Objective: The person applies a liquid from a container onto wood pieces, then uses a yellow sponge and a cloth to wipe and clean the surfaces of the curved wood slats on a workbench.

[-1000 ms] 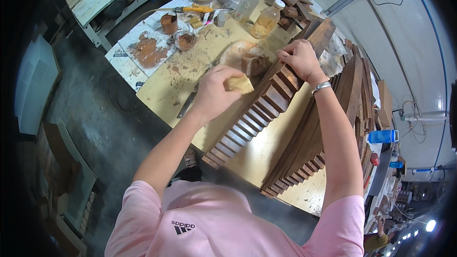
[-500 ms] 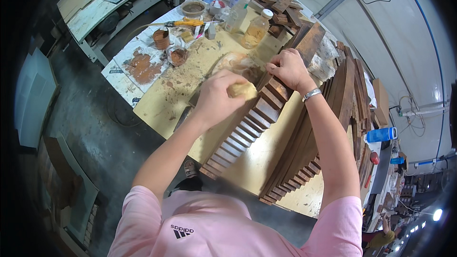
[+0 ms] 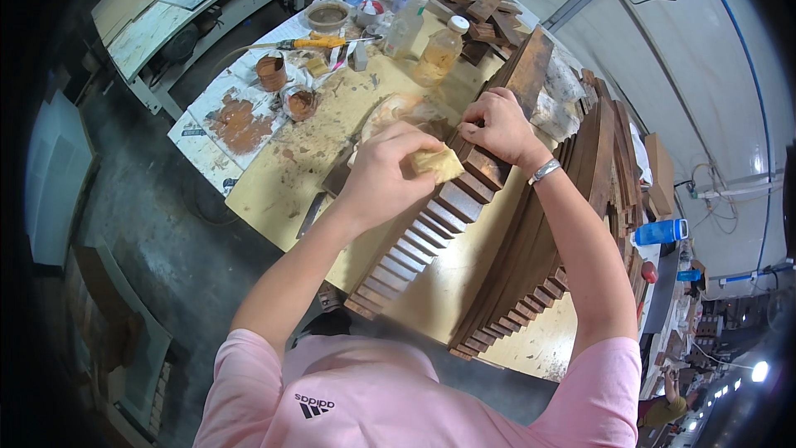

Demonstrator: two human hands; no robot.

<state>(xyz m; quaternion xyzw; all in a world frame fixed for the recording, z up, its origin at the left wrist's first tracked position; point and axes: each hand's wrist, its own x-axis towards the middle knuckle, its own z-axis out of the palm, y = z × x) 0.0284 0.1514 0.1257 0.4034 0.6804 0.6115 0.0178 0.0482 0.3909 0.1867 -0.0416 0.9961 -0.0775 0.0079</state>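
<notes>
Head view: the left hand [image 3: 383, 172], fingers closed, is pinching a yellow pad [image 3: 439, 165], seemingly soft and light, best taken by its edges, just beside the wood strips [image 3: 431, 224], contact unclear. Right hand [image 3: 502, 129], fingers curled, grip hidden, is resting on those strips, likely stiff, heavy together. Beyond the left fingers a stained cloth [image 3: 405, 110] is crowding close, a capped jar [image 3: 437, 60] standing farther off.

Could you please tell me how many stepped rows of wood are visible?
2: one stepped row starts by the right hand; the other stepped row lies to its right. More may hide behind the right forearm.
</notes>
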